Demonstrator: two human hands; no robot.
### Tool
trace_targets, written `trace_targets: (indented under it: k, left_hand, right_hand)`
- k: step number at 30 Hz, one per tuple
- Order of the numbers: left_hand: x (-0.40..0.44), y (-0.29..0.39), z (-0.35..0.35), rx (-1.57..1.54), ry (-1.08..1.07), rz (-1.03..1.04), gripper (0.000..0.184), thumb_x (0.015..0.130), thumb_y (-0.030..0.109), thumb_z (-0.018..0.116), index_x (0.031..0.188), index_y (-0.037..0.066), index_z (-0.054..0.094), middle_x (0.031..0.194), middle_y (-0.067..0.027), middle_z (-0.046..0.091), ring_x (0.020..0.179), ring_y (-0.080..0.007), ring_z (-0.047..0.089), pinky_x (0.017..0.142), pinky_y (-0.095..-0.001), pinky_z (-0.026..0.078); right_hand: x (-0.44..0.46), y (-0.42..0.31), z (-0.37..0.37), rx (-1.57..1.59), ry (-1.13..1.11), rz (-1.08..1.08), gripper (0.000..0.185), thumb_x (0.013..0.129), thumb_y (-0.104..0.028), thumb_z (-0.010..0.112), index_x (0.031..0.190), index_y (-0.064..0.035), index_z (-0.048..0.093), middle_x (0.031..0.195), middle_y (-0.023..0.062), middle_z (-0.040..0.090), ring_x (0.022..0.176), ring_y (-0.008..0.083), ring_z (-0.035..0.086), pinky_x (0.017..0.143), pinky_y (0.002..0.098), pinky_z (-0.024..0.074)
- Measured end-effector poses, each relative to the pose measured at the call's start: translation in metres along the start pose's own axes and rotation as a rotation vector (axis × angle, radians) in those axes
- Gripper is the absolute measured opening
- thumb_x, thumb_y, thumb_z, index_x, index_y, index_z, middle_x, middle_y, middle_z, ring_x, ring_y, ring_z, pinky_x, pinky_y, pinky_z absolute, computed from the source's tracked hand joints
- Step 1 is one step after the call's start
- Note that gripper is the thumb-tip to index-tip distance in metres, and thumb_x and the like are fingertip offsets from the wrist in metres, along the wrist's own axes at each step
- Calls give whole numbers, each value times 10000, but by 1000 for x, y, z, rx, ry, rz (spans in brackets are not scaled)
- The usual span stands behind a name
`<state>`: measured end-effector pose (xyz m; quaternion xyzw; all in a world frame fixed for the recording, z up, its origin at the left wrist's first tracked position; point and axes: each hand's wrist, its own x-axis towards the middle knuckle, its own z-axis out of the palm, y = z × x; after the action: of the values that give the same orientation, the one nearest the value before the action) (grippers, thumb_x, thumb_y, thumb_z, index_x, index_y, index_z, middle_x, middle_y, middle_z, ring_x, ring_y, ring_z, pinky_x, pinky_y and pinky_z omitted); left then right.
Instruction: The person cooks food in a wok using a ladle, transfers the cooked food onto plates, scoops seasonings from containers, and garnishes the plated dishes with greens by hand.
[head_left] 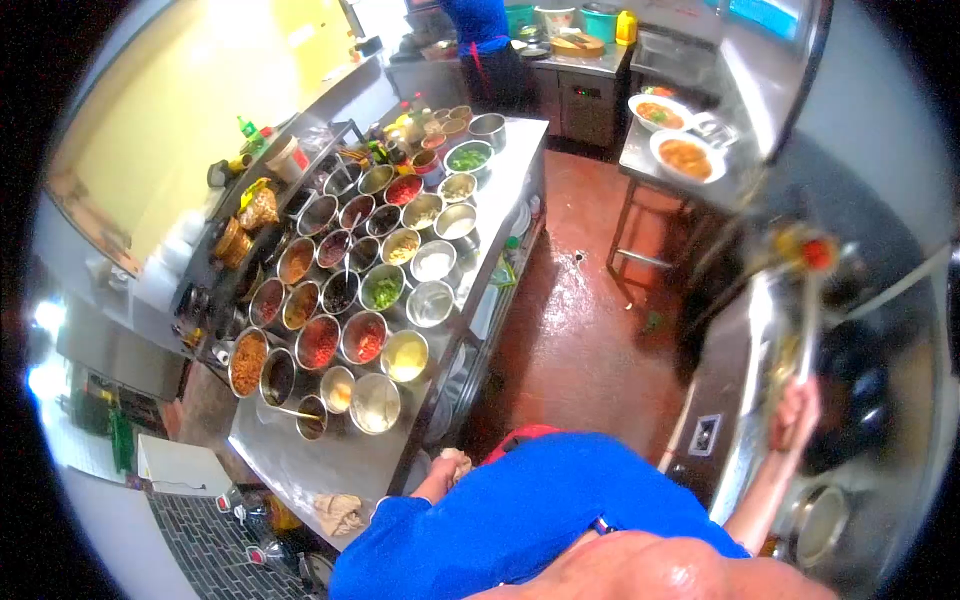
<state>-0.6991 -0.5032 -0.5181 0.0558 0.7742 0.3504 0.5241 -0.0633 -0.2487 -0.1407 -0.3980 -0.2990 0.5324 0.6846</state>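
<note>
My right hand is closed around the handle of a long ladle over the stove side at the right. Its far end is smeared by motion and carries something red and orange. My left hand hangs low beside the prep table's near edge, its fingers closed on a crumpled beige cloth. Dark woks lie just right of my right hand.
Many metal pots of chopped ingredients crowd the steel table on my left, with another cloth on its corner. Two bowls of food rest on a side counter. A person in blue stands at the back.
</note>
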Motion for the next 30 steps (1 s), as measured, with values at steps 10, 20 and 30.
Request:
trace_targets:
  k: [10,20,30]
  left_hand:
    - [-9,22,54,279,-93,13,197,773,119,766,936,45,685,848,-102,696,682,-264,678,572,-444,527]
    - [-39,52,71,492,54,196,165,760,74,728,923,58,705,866,-86,706,824,-250,696,680,-392,537]
    - [82,79,85,28,-150,217,164,852,160,680,966,43,670,844,-95,685,716,-243,688,585,-401,548]
  right_hand:
    - [-16,-38,-238,-893,666,140,608,864,-102,534,1429,-74,311,838,67,555,570,155,510,445,300,424]
    - [-84,1,-297,-1465,635,191,619,875,-11,483,1454,48,271,1497,263,322,1402,355,313,1167,388,228]
    - [-37,13,-254,-853,877,254,321,863,-123,525,1156,0,482,771,116,569,628,225,564,581,351,486]
